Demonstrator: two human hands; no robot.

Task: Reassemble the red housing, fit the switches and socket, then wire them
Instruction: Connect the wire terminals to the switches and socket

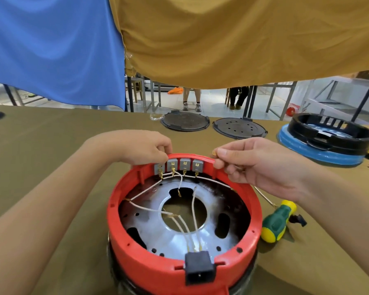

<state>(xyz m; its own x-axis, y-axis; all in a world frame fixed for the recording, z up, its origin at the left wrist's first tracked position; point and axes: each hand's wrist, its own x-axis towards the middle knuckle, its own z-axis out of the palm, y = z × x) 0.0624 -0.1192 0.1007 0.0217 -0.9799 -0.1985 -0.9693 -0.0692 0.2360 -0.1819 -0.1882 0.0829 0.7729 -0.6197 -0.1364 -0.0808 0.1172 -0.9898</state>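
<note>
The round red housing [136,248] stands open side up on the olive table, with a silver metal plate [213,211] inside. Several grey switches [178,165] sit in a row in its far rim, with white wires [149,189] clipped to their lower terminals. A black socket [198,267] sits in the near rim, with white wires running into it. My left hand [143,147] pinches at the rim by the leftmost switches. My right hand [254,162] holds a white wire whose brass terminal [214,153] shows at my fingertips, just right of the switch row.
A green and yellow screwdriver [277,222] lies right of the housing. Two black round lids [184,120] [240,127] lie at the table's far edge. A black ring on a blue base [330,135] stands at far right. Blue and tan cloths hang behind; people's legs show beyond.
</note>
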